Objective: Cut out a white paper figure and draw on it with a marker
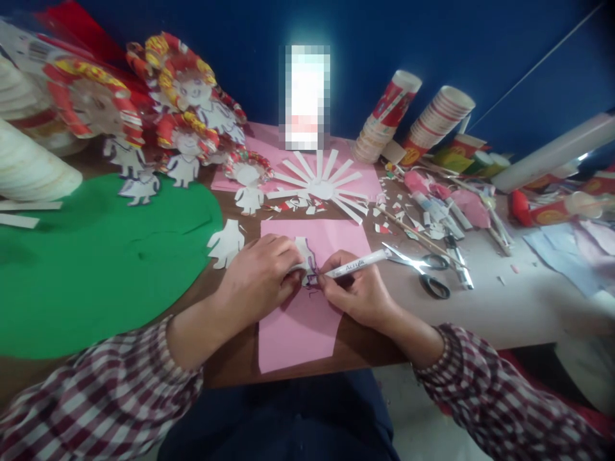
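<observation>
A small white paper cutout (301, 246) of a figure lies on a pink sheet of paper (298, 333), with dark purple lines along its right edge. My left hand (269, 272) has its fingers closed at the cutout's left side and covers part of it. Between the fingers of my right hand (358, 291) is a white acrylic marker (360, 262), its tip end down by the cutout's lower right edge. Purple strokes run onto the pink sheet below. Another white figure cutout (228, 243), without outline, lies just left of the sheet.
Scissors (418, 266) lie open right of the marker. Behind are a fringed white paper cup (321, 187), paper scraps (307, 206) and cup stacks (439, 115). A large green disc (120, 269) covers the left, with finished figures (185, 153) behind it. A bright pixelated screen (307, 96) stands at the back.
</observation>
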A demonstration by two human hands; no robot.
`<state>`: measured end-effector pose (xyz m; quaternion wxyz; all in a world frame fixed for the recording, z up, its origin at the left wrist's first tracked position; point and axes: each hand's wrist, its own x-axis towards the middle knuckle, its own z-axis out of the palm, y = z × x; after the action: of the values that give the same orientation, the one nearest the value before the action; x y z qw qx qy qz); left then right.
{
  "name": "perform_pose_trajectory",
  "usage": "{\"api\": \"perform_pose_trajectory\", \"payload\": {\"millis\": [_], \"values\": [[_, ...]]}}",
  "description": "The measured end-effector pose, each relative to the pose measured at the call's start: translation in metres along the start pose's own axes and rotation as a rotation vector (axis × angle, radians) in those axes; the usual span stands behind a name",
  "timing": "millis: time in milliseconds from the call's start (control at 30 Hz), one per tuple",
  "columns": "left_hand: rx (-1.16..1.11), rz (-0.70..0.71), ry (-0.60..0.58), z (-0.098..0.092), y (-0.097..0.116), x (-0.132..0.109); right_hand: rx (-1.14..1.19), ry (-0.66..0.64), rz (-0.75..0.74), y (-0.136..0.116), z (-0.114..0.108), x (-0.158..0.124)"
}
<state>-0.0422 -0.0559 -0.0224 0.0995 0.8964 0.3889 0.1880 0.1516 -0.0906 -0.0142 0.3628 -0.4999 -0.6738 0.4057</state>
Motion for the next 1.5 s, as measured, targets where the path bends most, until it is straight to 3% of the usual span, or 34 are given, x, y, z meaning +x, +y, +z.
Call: {"api": "perform_pose_trajectory", "payload": {"millis": [567,1500], "values": [[-0.004,0.01,0.001,0.0001,-0.0001,-0.0002,-0.022,-0.052,0.0,0.0015,-0.0006,0.0001],[0.004,-0.003,-0.016,0.0016,-0.0007,0.0003,-0.028,0.012,0.027,0.0027,-0.0012,0.0009]]}}
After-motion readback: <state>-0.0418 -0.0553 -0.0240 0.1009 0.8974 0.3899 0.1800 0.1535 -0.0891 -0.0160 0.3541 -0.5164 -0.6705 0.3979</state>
